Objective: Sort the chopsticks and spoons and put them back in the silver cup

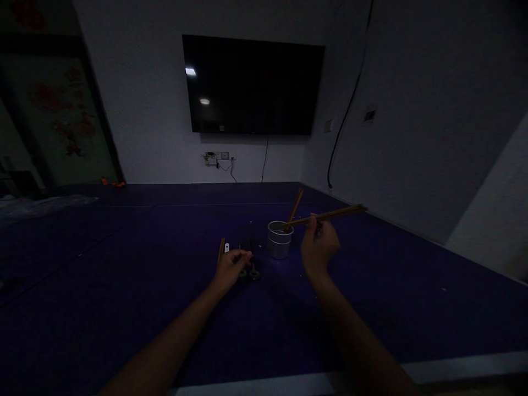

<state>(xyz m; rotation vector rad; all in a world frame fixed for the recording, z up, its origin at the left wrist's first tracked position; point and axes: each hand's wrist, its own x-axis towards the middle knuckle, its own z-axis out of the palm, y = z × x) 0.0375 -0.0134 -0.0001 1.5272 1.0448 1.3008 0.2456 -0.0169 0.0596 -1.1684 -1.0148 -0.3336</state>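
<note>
My right hand point(320, 242) is closed around wooden chopsticks point(344, 211), held nearly level with their thin ends over the rim of a silver metal cup point(279, 245). Other chopsticks point(294, 205) stand tilted inside the cup, leaning right. To the left of the cup, my left hand point(231, 265) has thumb and fingers pinched together above a small row of utensils. Whether anything is in that pinch I cannot make out. Beside it lie a dark-handled spoon point(254, 273), a white handle end point(226, 247) and more chopsticks point(221, 248), partly hidden by the hand.
The purple surface point(165, 308) has a pale front edge point(297, 383) and small white specks. Clear plastic point(45, 208) lies at the far left, with small orange things point(118, 185) at the back. A television point(256, 85) hangs on the wall; a black cable point(350, 102) runs down at right.
</note>
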